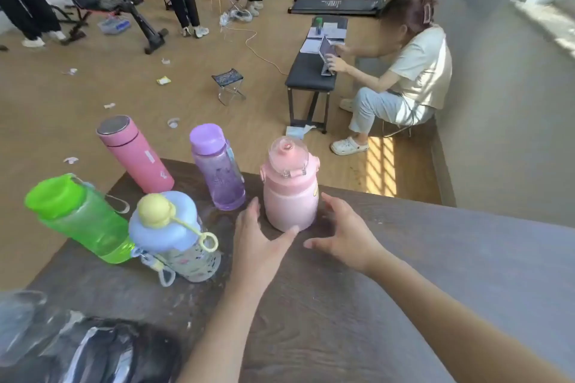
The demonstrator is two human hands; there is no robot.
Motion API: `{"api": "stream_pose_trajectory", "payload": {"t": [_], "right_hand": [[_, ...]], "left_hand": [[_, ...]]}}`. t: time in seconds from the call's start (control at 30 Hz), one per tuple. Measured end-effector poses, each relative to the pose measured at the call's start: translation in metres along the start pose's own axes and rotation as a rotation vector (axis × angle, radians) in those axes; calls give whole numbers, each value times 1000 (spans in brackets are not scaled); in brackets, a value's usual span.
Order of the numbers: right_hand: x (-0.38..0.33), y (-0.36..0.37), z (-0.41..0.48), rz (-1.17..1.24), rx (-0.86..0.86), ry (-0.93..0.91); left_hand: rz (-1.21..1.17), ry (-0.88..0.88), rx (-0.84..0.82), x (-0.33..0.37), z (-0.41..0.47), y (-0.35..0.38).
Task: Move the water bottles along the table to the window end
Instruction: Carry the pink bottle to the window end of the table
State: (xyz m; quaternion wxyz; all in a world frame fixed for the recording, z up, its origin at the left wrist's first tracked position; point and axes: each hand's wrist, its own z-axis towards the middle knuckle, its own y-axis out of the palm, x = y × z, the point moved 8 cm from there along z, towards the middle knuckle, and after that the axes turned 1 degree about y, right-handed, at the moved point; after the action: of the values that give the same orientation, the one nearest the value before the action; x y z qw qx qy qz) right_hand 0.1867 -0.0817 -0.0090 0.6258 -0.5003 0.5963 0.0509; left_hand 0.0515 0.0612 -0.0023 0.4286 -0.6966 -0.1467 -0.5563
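A single view is given, taken from a wide-angle camera worn on the head and aimed forward and down. The near end of the dark desk [404, 305] is seen from close above, with both forearms entering from the bottom edge. Straight lines are bent toward the borders by the lens. Beyond the desk's far edge, the wooden floor [93, 87] is taken in at a distance, and a grey wall [513, 134] fills the right side.

Wooden floor [77, 96] — sunlit patch [381, 165], grey wall [504, 134]
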Motion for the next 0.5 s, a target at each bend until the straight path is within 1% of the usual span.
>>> {"api": "stream_pose_trajectory", "payload": {"t": [0.07,0.13,0.2,0.37,0.5], "right_hand": [[-1,4,12,36,8,-36],[-1,5,21,49,28,-54],[0,6,28,75,53,-74],[0,2,27,188,95,-105],[4,-11,11,254,140,-112]], "left_hand": [[-49,35,-20,-8,13,6],[-62,30,-76,-18,24,11],[-103,10,-94,-26,32,16],[-247,-21,-117,-26,36,21],[-237,-15,-162,-9,30,28]]}}
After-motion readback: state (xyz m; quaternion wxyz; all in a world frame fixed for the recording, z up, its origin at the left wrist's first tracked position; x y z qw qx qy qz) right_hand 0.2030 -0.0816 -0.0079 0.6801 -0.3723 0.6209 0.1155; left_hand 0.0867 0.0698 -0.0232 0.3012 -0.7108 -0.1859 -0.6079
